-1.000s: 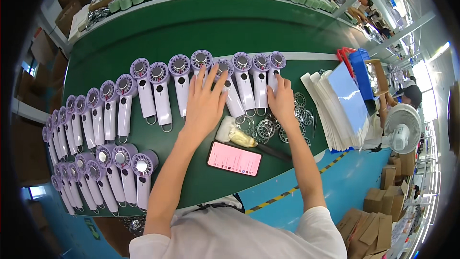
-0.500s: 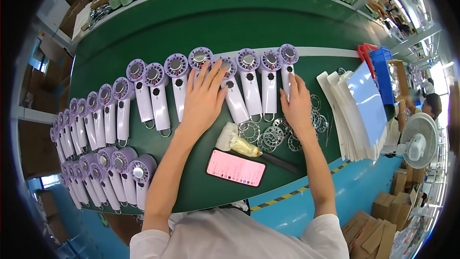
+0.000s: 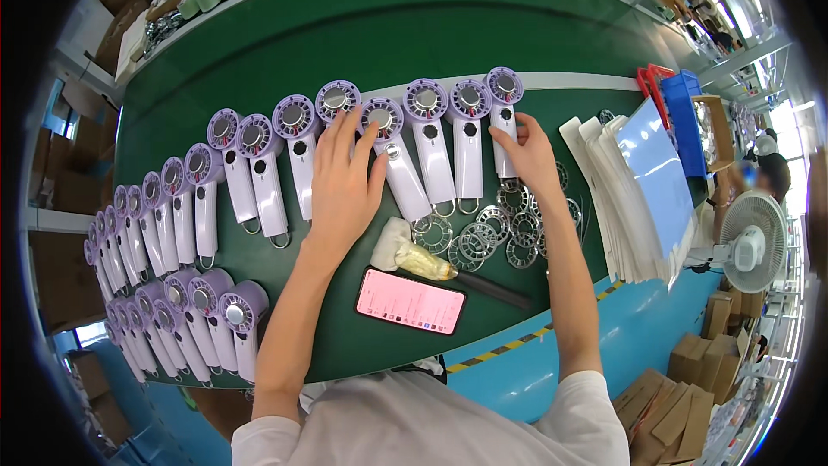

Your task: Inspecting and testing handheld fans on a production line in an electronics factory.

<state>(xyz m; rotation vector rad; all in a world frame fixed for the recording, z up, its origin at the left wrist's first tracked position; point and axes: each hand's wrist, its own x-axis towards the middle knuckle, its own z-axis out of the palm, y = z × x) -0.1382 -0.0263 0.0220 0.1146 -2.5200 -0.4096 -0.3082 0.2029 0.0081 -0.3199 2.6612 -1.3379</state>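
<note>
My left hand [image 3: 345, 194] lies with its fingers stretched out over a lilac handheld fan [image 3: 338, 100], hiding most of that fan's white handle. Its fingertips reach the fan's round head, beside the neighbouring lilac fan [image 3: 381, 117]. At the right end of the row, my right hand [image 3: 532, 155] pinches the handle of another handheld fan [image 3: 505, 148], thumb across the front and fingers along the right side. Below this handle several loose silver rings [image 3: 479, 242] lie in a pile on the green table [image 3: 345, 34].
More lilac fans [image 3: 205, 207] form two rows at the left. A hammer-like tool with a wrapped head [image 3: 423, 262] lies above a phone [image 3: 410, 300] with a lit screen. White sheets [image 3: 634, 198], a blue bin [image 3: 687, 125] and a white desk fan [image 3: 749, 246] are at the right.
My right hand has slid up the rightmost fan's handle, its thumb now across the front. My left hand stays over its fan. The whole view has shifted slightly.
</note>
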